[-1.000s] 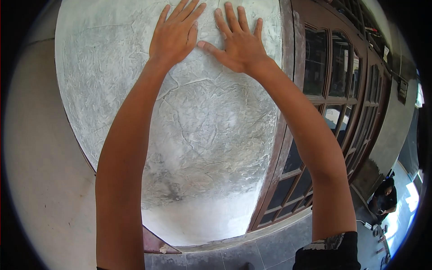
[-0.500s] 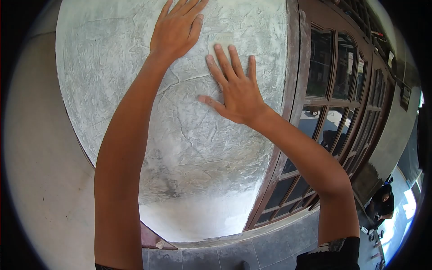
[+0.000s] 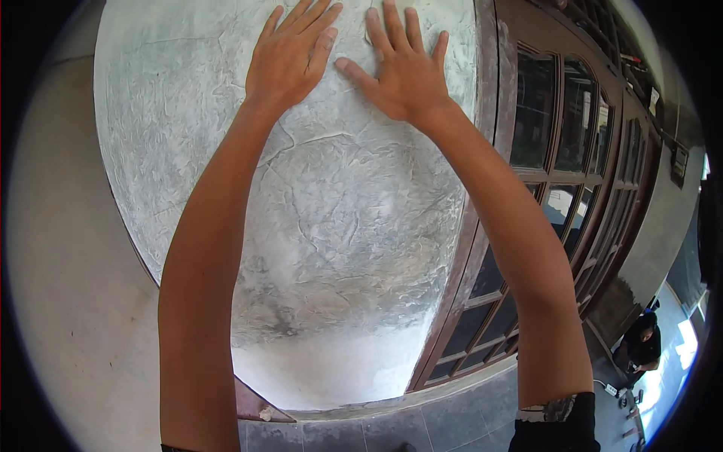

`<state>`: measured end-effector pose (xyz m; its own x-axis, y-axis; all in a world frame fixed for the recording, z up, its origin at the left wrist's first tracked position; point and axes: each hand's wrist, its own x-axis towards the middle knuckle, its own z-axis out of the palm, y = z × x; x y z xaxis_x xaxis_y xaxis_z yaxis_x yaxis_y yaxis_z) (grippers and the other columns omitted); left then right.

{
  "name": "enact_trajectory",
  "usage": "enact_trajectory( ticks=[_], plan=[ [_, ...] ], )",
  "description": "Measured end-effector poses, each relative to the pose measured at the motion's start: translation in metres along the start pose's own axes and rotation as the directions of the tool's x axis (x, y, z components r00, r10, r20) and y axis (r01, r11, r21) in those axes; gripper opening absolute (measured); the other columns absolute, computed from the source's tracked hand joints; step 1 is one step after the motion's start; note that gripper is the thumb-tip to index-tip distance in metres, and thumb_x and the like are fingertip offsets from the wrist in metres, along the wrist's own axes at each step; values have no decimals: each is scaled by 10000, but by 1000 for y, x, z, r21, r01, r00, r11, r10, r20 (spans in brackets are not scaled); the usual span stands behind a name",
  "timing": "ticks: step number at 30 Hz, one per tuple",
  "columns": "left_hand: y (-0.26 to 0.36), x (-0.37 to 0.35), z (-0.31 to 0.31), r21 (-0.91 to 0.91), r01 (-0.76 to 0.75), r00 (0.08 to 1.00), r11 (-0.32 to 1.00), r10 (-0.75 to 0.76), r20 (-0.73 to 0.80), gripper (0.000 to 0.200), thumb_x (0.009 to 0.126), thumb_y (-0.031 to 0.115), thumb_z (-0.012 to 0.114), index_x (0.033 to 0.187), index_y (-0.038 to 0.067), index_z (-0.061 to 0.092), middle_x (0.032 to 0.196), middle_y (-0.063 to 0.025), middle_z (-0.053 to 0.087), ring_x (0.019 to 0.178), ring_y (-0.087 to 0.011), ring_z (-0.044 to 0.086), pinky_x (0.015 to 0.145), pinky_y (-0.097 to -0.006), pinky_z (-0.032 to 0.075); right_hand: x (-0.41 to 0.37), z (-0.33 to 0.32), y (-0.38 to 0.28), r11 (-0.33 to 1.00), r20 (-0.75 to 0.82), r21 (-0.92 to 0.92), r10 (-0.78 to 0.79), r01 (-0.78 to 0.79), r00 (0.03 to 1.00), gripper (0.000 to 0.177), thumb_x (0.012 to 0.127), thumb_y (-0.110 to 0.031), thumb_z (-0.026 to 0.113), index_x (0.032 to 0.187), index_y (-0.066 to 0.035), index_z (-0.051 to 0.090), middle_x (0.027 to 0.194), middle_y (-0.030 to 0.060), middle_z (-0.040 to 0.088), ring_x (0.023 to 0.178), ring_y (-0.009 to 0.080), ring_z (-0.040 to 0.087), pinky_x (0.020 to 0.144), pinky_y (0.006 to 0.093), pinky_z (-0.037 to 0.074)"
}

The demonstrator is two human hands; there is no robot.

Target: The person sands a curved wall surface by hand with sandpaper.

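Head view, the only angle:

- Left hand (image 3: 290, 56): flat on the rough grey-white plaster wall panel (image 3: 339, 226), fingers straight and close together, palm down. Released, grasping nothing.
- Right hand (image 3: 403, 64): just beside the left, thumb tip nearly touching it. Also flat on the plaster, fingers spread, not clenched. Can't tell if anything thin sits under the palm or fingertips; nothing shows at the edges.
- Both arms are stretched up and forward. The hands are at the top of the panel, near the upper edge of the picture. A dark sleeve cuff (image 3: 557, 426) shows on the right arm.
- Panel surface is ridged and creased over most of its height, with a long crack line through the middle. There is a dark smudge low on the left, and a smoother, whiter band along the bottom.
- Progress, my read: only that bottom band looks evened out. The area around and below the hands reads as rough, so most of the panel is left.
- Surroundings: smooth beige wall (image 3: 68, 264) to the left, brown wooden glazed doors (image 3: 557, 151) touching the panel's right edge, grey floor tiles (image 3: 422, 426) below.
- Another person in dark clothes (image 3: 640, 343) sits low at far right, well apart.
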<state>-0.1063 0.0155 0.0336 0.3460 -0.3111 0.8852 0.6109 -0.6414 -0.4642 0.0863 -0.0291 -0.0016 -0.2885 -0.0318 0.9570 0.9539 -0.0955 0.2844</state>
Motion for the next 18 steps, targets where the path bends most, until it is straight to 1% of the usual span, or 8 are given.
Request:
enact_trajectory(
  ticks=[2,6,9,11,12,14,17,18],
  plan=[
    [-1,0,-3,0,-3,1000,1000,3,5,471,1082,243,389,1464,18,549,1580,-178,480,1504,-347,381,1257,-519,221,7,3,4,1000,0,-21,9,-9,1000,936,956,-777,419,1632,-137,325,1716,148,211,1596,376,117,1197,753,94],
    [-2,1,-1,20,9,999,1000,-9,40,481,1071,241,413,1475,7,531,1599,-183,452,1520,-349,354,1257,-527,219,-83,-32,-24,987,208,123,-123,99,970,956,945,-776,454,1632,-124,324,1715,145,219,1581,399,181,1183,764,144],
    [5,4,-5,57,-63,998,996,61,20,503,1054,224,442,1503,3,490,1633,-197,393,1533,-363,328,1260,-530,212,-69,-25,-12,985,199,120,-150,128,968,883,978,-731,438,1625,-136,346,1715,112,234,1581,375,195,1192,751,144],
    [10,7,-9,74,-128,992,989,128,4,522,1046,213,454,1523,2,463,1650,-204,360,1538,-372,316,1262,-531,209,-16,1,7,996,-35,27,-83,84,996,791,1030,-676,374,1620,-150,360,1720,73,231,1578,344,214,1178,772,135],
    [9,6,-8,61,-169,985,984,166,51,540,1040,207,466,1540,5,439,1663,-208,332,1541,-381,306,1262,-532,207,0,-4,3,998,-124,17,-54,57,991,592,1045,-444,492,1541,-120,489,1677,72,343,1548,309,302,1213,698,187],
    [9,9,-5,45,-214,972,976,208,114,561,1034,200,478,1557,7,414,1675,-212,304,1544,-389,296,1263,-534,206,19,-9,0,1000,254,-12,-12,15,967,832,1051,-549,399,1648,-19,165,1721,238,92,1593,425,58,1249,669,78],
    [19,31,6,6,-193,973,981,190,131,569,1044,198,462,1568,-10,382,1682,-201,292,1556,-370,273,1261,-540,209,19,-17,12,996,294,64,-78,62,952,779,1049,-443,428,1631,17,191,1710,242,136,1588,426,85,1254,658,94],
    [33,43,9,-123,-137,982,983,151,115,567,1056,205,442,1570,-23,368,1685,-196,286,1562,-358,260,1264,-538,199,20,-17,19,995,288,69,-83,66,954,779,1049,-443,428,1631,17,191,1710,242,136,1588,426,85,1254,658,94]
  ],
)
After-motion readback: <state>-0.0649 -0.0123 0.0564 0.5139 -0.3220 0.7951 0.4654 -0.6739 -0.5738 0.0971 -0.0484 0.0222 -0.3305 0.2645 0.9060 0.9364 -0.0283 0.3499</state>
